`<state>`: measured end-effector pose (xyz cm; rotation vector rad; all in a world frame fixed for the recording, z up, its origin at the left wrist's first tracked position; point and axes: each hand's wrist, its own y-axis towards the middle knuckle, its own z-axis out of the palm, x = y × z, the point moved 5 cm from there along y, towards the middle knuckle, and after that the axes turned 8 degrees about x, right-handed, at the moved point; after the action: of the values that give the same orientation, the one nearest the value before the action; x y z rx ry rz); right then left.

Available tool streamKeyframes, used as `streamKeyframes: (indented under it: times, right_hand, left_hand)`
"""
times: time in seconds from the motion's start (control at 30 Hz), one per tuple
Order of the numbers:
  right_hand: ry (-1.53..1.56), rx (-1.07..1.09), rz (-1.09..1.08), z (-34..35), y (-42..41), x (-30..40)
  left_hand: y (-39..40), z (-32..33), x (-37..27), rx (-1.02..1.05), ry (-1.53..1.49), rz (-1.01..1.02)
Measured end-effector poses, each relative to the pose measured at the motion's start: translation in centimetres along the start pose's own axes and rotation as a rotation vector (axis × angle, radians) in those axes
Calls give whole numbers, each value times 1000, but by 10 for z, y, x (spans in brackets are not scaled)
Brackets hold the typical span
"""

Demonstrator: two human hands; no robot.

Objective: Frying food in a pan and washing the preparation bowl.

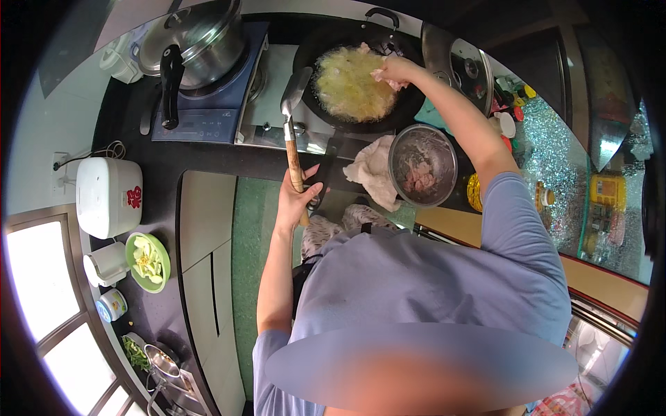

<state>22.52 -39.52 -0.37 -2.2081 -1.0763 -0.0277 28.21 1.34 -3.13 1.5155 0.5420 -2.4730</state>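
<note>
My left hand (297,197) grips the wooden handle of a metal spatula (295,161), whose blade points up beside the wok's left rim. Above the right side of a black wok (312,112), my right hand (398,72) holds pieces of raw meat (389,81). Bubbling yellow oil (354,86) fills the wok's middle, and a pale piece shows at its far edge. A steel bowl (448,156) near the counter's front edge contains more raw meat (419,178). Beside that bowl, a pale cloth (373,169) hangs over the edge.
A steel pressure cooker (213,57) stands on a blue induction cooker (200,125) at the left, its black handle jutting forward. A glass lid (471,67) leans right of the wok, near several bottles. A white rice cooker (106,195) and a green bowl of cut vegetables (165,265) line the left counter.
</note>
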Motion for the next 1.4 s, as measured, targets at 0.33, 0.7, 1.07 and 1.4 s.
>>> streamKeyframes:
  times: [0.33, 0.7, 1.07, 1.4]
  right_hand:
    - [-221, 41, 42, 8, 26, 34]
    - [589, 140, 17, -3, 53, 42]
    - [614, -172, -212, -10, 96, 80]
    - [289, -397, -53, -19, 103, 103]
  left_hand:
    - [-4, 1, -3, -13, -9, -11]
    - [-3, 0, -3, -14, 21, -15]
    - [0, 1, -1, -14, 5, -18]
    - [-1, 1, -3, -6, -36, 8]
